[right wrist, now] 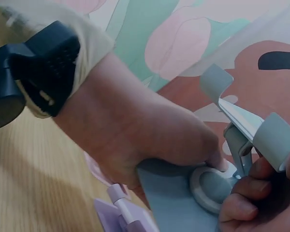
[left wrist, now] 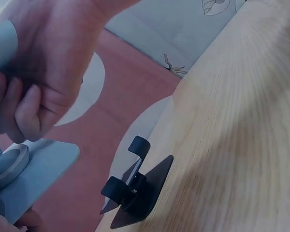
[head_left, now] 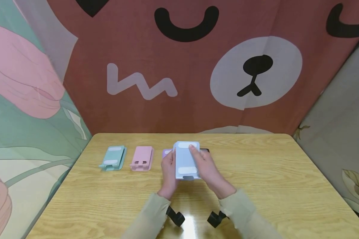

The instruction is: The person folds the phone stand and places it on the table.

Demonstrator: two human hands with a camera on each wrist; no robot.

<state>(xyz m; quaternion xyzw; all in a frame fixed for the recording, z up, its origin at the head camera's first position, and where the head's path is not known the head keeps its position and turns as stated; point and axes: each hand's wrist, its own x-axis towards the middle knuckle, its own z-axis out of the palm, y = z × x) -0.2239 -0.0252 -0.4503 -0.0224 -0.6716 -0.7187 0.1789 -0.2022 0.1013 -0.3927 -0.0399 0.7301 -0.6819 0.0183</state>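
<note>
A light blue folding phone stand [head_left: 186, 159] is held up above the table between both hands. My left hand [head_left: 169, 172] grips its left edge. The right hand [head_left: 210, 170] grips it from the right, thumb on the front face near the top. In the right wrist view, the stand's hooked plate [right wrist: 241, 118] stands apart from the flat base plate [right wrist: 169, 193], which carries a round disc [right wrist: 210, 189], with a hinged arm between. Curled fingers [right wrist: 244, 198] of the right hand lie by the arm. The left wrist view shows the base plate [left wrist: 48, 162] partly.
On the wooden table [head_left: 257, 186] stand a teal phone stand [head_left: 113, 157] and a pink one [head_left: 142, 158], to the left. Behind the hands are a purple stand [head_left: 166, 152] and a black stand [left wrist: 137, 191], both partly covered in the head view. Printed curtains [head_left: 167, 113] surround the table.
</note>
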